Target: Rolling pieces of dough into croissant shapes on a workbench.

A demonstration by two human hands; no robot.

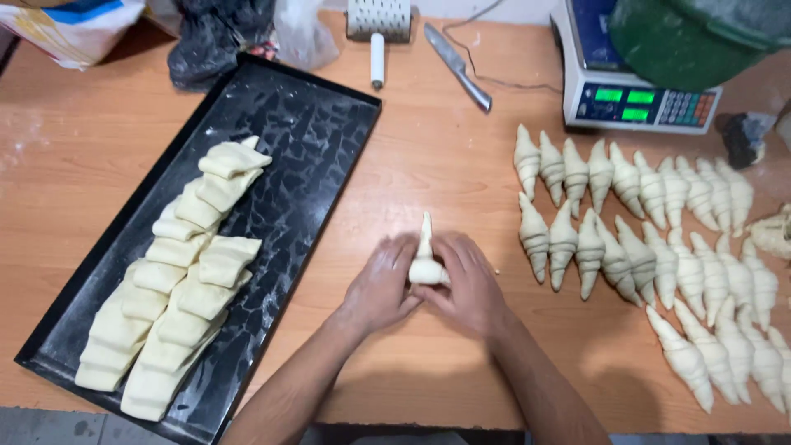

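Soft white rolled dough piece (426, 262) sits clamped between my left hand (381, 284) and right hand (471, 284) (just right of the black metal tray (317, 136)).

Dough piece (426, 262): lower rolled end covered by the fingers of both hands; only the tapered tip shows beyond them.
Forearms: cut off by the bottom edge, below the hands.
Green tub (690, 33): far up and right of the hands, cut by the top edge, hiding part of the scale (638, 95).
Shaped rolls (715, 288): right of the hands, outermost ones cut by the right edge.
Scale display: figures too small to tell.
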